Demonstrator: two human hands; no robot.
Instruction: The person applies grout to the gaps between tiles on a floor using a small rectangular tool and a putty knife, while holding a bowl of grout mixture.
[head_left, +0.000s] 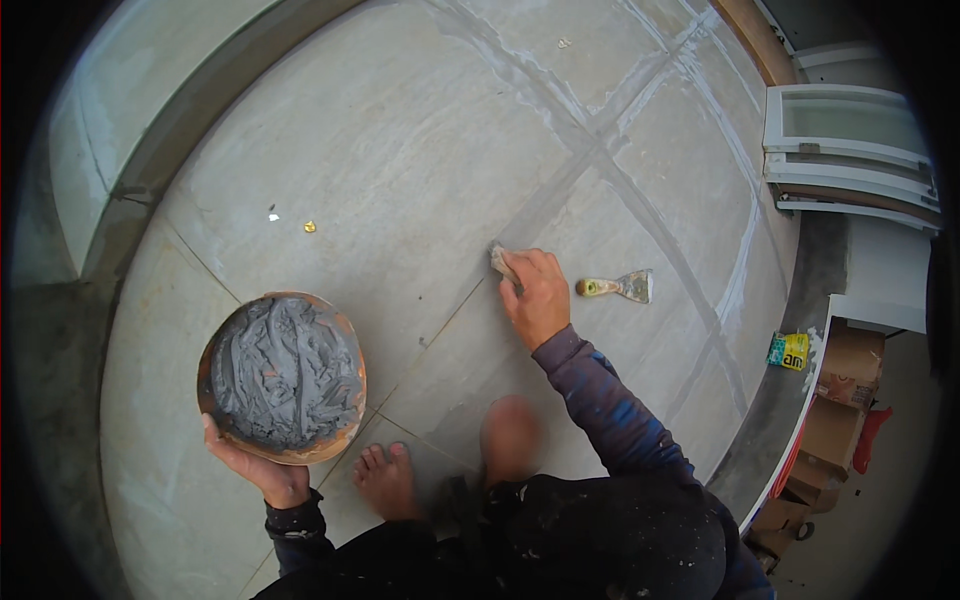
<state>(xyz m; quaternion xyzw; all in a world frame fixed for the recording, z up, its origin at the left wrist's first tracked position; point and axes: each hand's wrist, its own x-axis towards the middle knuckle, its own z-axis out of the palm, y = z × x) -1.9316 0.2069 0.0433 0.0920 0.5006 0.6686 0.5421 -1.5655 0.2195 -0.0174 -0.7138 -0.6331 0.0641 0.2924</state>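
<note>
My left hand (262,472) holds up a rounded brown bowl (315,453), its opening upward, filled with thick, ridged grey paste (287,370). A small, grey-smeared spreader (497,258), partly hidden in my right hand (541,303), sits at a tile joint (448,325).

Cannot make out the full shape of the held piece (500,263), mostly covered by the right hand (540,300) at centre, nor see the left hand's (262,474) fingers beneath the bowl (318,452) at lower left. Can see the right foot (512,438), lower centre, only as a blur, and the dark clothing (620,540) only down to the bottom edge. Cannot identify the tiny white scrap (273,214) and gold scrap (310,227) left of centre.
</note>
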